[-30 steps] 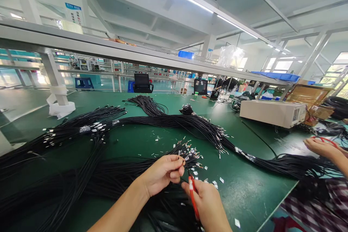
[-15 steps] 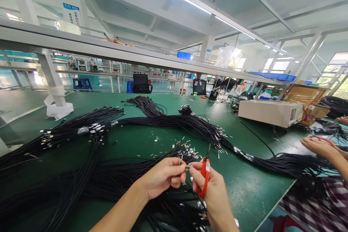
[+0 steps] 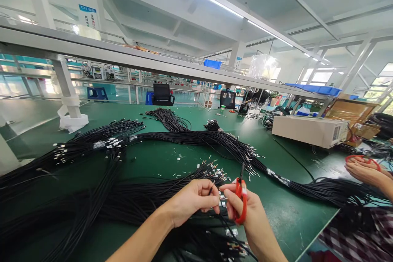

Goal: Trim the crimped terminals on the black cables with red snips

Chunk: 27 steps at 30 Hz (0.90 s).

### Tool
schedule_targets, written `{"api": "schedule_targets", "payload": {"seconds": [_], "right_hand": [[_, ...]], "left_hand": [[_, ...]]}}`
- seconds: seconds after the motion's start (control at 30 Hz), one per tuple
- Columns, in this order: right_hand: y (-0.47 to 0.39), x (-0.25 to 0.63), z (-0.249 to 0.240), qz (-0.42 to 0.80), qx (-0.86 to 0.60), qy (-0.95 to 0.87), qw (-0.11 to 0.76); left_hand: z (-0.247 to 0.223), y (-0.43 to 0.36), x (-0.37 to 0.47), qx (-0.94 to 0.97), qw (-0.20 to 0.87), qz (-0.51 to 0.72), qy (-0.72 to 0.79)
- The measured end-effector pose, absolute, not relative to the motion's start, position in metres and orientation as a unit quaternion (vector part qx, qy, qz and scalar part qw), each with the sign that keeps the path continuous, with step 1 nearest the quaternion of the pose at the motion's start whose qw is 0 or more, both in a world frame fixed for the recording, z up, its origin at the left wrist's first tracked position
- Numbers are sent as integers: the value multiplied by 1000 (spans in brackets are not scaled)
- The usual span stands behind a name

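Note:
My left hand pinches the end of a thin black cable, low in the middle of the view. Just right of it, my right hand is closed around red-handled scissors, whose dark blades point up. Its thumb and forefinger come together near the left fingertips; anything between them is too small to tell. Behind the hands lie cable ends with white tags. More black cables stretch left under my left forearm, and others lie below both hands.
Long black cable bundles cross the green table. A beige instrument stands at the right. Another person's hands hold red scissors at the right edge. A metal shelf beam spans the table's back.
My hands have moved slightly apart, with the right one shifted right together with the scissors. The whole view has shifted a little.

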State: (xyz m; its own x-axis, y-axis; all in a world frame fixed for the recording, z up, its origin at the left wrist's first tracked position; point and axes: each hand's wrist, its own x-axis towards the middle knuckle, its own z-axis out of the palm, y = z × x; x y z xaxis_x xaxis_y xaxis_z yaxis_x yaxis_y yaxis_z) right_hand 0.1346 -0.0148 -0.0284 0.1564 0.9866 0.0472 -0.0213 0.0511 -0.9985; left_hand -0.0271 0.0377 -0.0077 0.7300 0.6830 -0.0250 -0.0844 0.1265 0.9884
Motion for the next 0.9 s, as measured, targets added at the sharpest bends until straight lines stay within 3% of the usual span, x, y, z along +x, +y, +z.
{"api": "schedule_targets", "payload": {"seconds": [0.23,0.5,0.7,0.9], "right_hand": [[-18,129,-38,515,-521,-365,574],[-20,128,-46,526,-523,-357,568],[-19,128,-48,539,-537,-336,555],[-21,128,-51,607,-475,-304,560]], "left_hand": [[-14,36,-17,649,606,353,295],[-20,35,-12,689,545,367,305],[-15,29,-12,752,416,373,350],[-18,25,-8,768,386,387,334]]}}
